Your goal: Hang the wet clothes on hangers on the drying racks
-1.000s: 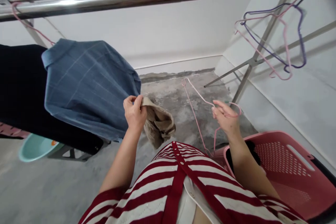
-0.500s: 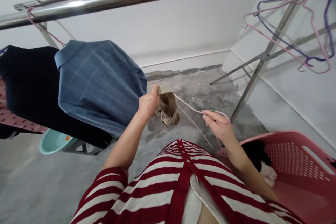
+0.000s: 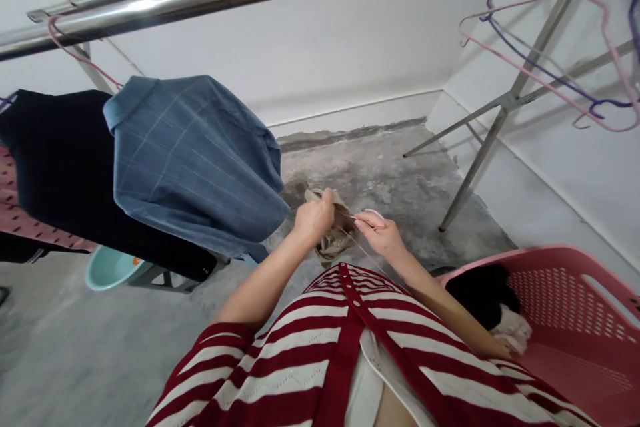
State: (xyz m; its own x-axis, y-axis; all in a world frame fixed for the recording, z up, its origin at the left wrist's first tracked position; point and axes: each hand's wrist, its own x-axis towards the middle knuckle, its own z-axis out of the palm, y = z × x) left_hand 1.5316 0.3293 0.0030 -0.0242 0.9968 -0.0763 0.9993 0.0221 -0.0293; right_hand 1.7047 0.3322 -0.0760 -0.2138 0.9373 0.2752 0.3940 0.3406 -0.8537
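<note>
My left hand (image 3: 315, 217) is closed on a beige garment (image 3: 331, 245), which hangs bunched below and behind the fingers. Just to its right, my right hand (image 3: 383, 237) grips a thin pale pink clothes hanger (image 3: 364, 251) near its hook. Part of the hanger's wire runs into the garment behind my left hand. Left of my hands a blue checked shirt (image 3: 190, 160) hangs from the rail, its lower edge close to my left wrist.
A steel rail (image 3: 210, 3) crosses the top, with black trousers (image 3: 65, 160) at left. Pink and purple hangers (image 3: 545, 73) hang at upper right. A pink basket (image 3: 575, 320) with clothes stands at lower right, a green basin (image 3: 113, 270) at lower left.
My hands have come closer together. The left moved right and down with the garment; the right moved left with the hanger, more of whose wire now lies behind the left hand.
</note>
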